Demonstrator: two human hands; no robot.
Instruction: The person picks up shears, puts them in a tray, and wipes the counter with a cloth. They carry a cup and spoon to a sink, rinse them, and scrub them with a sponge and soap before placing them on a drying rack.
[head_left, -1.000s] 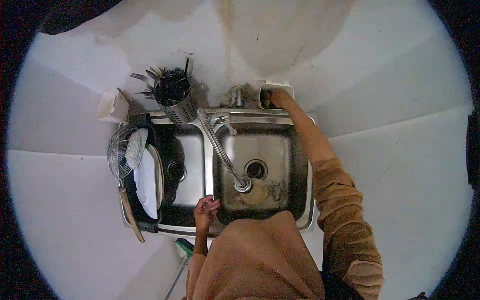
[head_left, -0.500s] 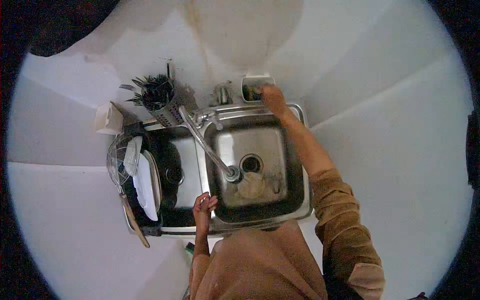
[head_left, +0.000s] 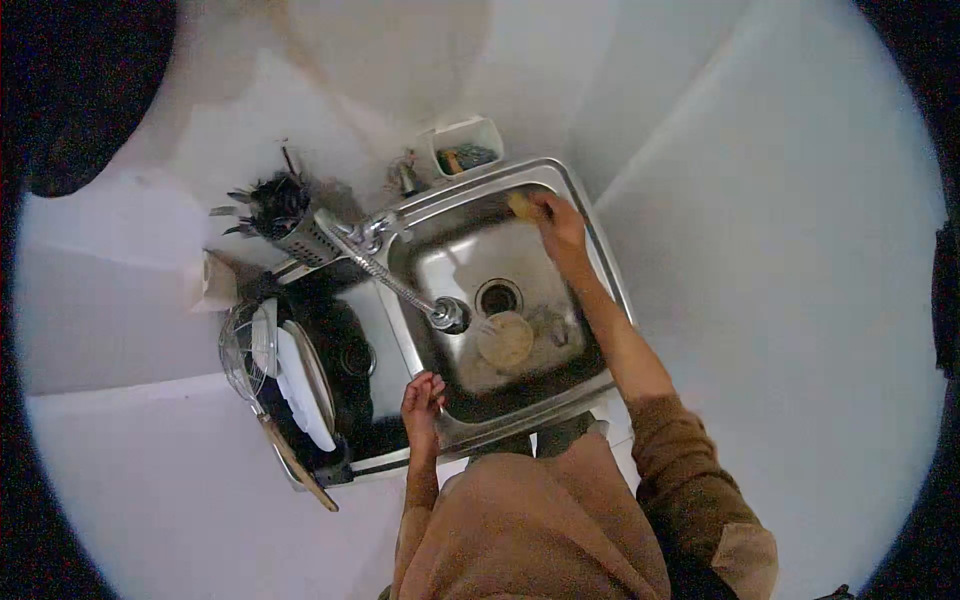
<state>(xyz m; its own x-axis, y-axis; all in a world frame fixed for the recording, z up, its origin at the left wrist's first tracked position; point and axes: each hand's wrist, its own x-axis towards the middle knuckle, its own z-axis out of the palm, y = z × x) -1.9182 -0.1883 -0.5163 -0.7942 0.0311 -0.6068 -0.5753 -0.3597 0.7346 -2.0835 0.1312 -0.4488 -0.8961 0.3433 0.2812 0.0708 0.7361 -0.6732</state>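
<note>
In the head view my right hand (head_left: 563, 235) is closed on a yellowish sponge (head_left: 520, 206) at the far right corner of the right sink basin (head_left: 455, 268). My left hand (head_left: 423, 402) rests in the air by the near end of the divider between the basins, fingers loosely curled and holding nothing. A round, pale dish (head_left: 506, 345) lies in the right basin beside the drain (head_left: 498, 298). Thin pieces of cutlery (head_left: 552, 325), hard to make out, lie to its right. Above the basin hangs the faucet's flexible spout (head_left: 385, 280).
Behind the sink stands a white holder (head_left: 468, 142) with scrubbing items in it. A perforated metal holder (head_left: 308, 243) packed with cutlery is at the back left. White plates (head_left: 300, 385) and a wire strainer with a wooden handle (head_left: 297, 462) stand at the left basin.
My right hand has come out of the white holder and down into the right basin with the sponge. The whole view has turned and shifted; my left hand stays near the divider.
</note>
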